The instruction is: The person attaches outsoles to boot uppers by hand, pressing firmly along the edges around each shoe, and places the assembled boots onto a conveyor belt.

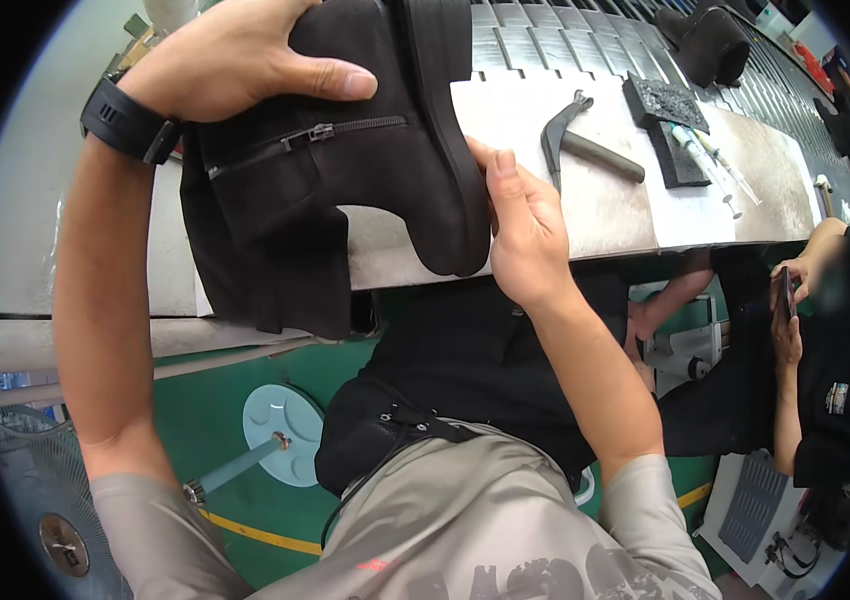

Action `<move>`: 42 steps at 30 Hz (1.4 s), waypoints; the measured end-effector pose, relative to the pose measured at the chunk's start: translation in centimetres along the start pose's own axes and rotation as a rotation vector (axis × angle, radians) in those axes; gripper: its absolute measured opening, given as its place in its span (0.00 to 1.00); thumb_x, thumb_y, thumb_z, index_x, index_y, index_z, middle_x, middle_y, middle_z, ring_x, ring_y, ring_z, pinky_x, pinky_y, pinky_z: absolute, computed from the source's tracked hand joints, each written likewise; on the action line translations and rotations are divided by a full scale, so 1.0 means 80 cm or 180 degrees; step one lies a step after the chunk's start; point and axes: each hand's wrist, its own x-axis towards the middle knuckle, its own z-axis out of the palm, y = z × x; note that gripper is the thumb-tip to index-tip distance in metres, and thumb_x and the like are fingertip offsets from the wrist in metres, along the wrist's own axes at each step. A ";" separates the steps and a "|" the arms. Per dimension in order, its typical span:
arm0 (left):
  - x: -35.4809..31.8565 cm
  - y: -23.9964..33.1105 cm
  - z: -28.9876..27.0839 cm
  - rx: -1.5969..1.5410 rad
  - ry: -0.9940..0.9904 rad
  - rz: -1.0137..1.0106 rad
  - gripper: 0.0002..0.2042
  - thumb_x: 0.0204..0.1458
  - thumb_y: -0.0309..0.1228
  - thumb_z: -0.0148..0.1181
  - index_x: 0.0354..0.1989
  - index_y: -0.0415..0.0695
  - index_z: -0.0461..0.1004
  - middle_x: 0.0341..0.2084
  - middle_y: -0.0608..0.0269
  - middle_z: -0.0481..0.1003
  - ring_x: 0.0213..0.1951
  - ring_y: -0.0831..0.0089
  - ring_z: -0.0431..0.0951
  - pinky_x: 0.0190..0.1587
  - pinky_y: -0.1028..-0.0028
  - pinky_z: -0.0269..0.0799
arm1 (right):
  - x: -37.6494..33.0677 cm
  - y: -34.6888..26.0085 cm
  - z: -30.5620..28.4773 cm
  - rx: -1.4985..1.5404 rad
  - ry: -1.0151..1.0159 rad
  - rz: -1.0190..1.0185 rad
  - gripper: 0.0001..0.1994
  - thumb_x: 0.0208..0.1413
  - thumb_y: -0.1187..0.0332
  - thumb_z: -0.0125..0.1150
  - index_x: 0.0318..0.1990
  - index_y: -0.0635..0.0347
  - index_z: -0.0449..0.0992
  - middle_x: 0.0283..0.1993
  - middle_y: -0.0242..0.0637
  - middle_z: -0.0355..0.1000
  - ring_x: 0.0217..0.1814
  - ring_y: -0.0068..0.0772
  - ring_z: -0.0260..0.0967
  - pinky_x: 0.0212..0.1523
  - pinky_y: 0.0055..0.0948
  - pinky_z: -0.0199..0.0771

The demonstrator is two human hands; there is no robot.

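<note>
A black ankle boot (345, 170) with a side zipper is held up over the near edge of the workbench, its sole turned to the right. Across the upper part of the boot lies my left hand (245, 65), thumb pressed on its side and other fingers hidden behind it. My right hand (525, 215) grips the sole edge near the heel, fingers partly out of sight behind the boot. Behind and below it hangs more black material (270, 265), perhaps the second boot; I cannot tell. Right of my right hand, a pincer-like hand tool (585, 145) rests on white paper.
Black foam blocks (665, 110) and several syringe-like tubes (705, 160) lie on the bench (775, 195). A roller conveyor (565, 40) runs behind, carrying another black boot (710, 45). At right sits a person (835, 330) holding a phone. A fan (55, 500) stands lower left.
</note>
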 end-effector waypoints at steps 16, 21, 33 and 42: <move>-0.025 0.104 0.012 0.1131 0.0442 -0.0374 0.43 0.46 0.62 0.80 0.46 0.24 0.79 0.37 0.40 0.82 0.43 0.53 0.85 0.47 0.62 0.79 | 0.005 -0.010 0.021 -0.1697 0.0379 -0.0889 0.23 0.76 0.64 0.58 0.67 0.77 0.75 0.31 0.41 0.78 0.30 0.31 0.75 0.34 0.32 0.75; -0.010 0.087 0.016 0.1038 0.0429 -0.0147 0.43 0.45 0.65 0.79 0.41 0.26 0.78 0.34 0.40 0.80 0.40 0.52 0.83 0.44 0.61 0.78 | 0.039 -0.038 -0.027 -0.1727 -0.0440 -0.0384 0.25 0.71 0.57 0.63 0.59 0.76 0.80 0.47 0.57 0.84 0.49 0.44 0.84 0.52 0.42 0.80; -0.015 0.091 0.010 0.0930 0.0600 -0.0033 0.42 0.42 0.64 0.82 0.42 0.30 0.79 0.34 0.42 0.82 0.40 0.52 0.85 0.43 0.62 0.81 | 0.143 -0.059 0.022 0.2156 0.0670 -0.0309 0.17 0.74 0.58 0.52 0.53 0.64 0.78 0.43 0.40 0.81 0.44 0.34 0.80 0.49 0.33 0.81; -0.017 0.095 -0.005 0.0841 0.0462 -0.0024 0.40 0.43 0.62 0.82 0.43 0.30 0.80 0.34 0.42 0.83 0.40 0.54 0.86 0.43 0.62 0.81 | 0.153 -0.086 0.037 0.1241 0.0700 -0.0280 0.19 0.73 0.61 0.52 0.55 0.69 0.80 0.45 0.41 0.82 0.44 0.30 0.79 0.51 0.30 0.78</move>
